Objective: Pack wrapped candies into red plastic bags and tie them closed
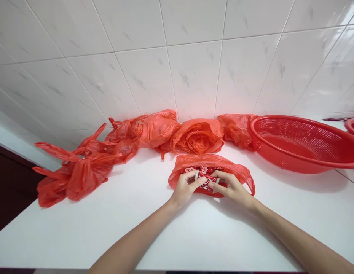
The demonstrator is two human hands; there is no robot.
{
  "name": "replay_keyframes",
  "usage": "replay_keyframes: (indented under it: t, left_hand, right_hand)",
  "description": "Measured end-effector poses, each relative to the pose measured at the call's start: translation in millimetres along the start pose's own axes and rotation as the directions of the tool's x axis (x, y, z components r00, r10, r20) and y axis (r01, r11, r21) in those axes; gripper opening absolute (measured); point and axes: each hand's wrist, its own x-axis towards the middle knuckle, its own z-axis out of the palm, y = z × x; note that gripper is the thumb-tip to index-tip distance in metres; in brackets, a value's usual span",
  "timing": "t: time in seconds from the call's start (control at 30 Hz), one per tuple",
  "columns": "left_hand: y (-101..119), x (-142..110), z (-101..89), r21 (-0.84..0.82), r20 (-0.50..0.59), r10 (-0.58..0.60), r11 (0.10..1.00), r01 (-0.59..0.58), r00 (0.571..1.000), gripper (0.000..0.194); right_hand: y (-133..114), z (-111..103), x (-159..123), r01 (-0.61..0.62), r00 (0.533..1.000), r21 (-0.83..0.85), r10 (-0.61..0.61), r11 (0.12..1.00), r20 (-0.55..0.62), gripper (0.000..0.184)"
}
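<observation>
A small red-and-white wrapped packet (pixel 206 184) is pinched between both hands over the mouth of an opened red plastic bag (pixel 242 173). My left hand (pixel 185 186) grips its left end, the thumb lying across the front. On the other end, my right hand (pixel 228 186) holds it with thumb and fingers closed. More red packets with pale printing (pixel 191 169) show inside the bag, behind the held one. The bag's rim spreads around both hands, and its lower part is partly hidden by them.
Several tied red plastic bags (pixel 88 173) line the left and back of the white table (pixel 131 205). Against the tiled wall (pixel 191 76) sits another open red bag (pixel 198 139). A red perforated basket (pixel 302 148) stands at the right, with part of another red container (pixel 353 125) beyond.
</observation>
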Motion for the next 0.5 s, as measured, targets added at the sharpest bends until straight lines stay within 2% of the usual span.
replay_keyframes:
  t: [0.17, 0.23, 0.3, 0.4, 0.5]
  left_hand:
    - [-4, 4, -4.6, 0.056, -0.153, 0.017, 0.998, -0.009, 0.988, 0.025]
    - [-7, 6, -9.3, 0.145, -0.232, 0.043, 0.989, -0.009, 0.972, 0.028]
    - [-10, 7, -14.8, 0.295, -0.284, 0.124, 0.955, -0.037, 0.951, 0.036]
    - [-14, 9, -22.4, 0.495, -0.276, 0.268, 0.863, -0.103, 0.923, 0.037]
    - [-19, 10, -28.1, 0.649, -0.234, 0.369, 0.749, -0.138, 0.9, 0.042]
  right_hand:
    - [7, 1, 2, 0.062, 0.989, -0.073, -0.071, 0.995, -0.129, 0.023]
    - [11, -1, 3, 0.086, 0.978, -0.152, -0.112, 0.985, -0.174, 0.019]
    - [14, -3, 4, 0.087, 0.972, -0.24, -0.135, 0.967, -0.194, 0.017]
    - [17, -4, 4, 0.076, 0.976, -0.339, -0.14, 0.938, -0.169, 0.02]
    - [18, -3, 3, 0.039, 0.987, -0.416, -0.1, 0.908, -0.124, 0.034]
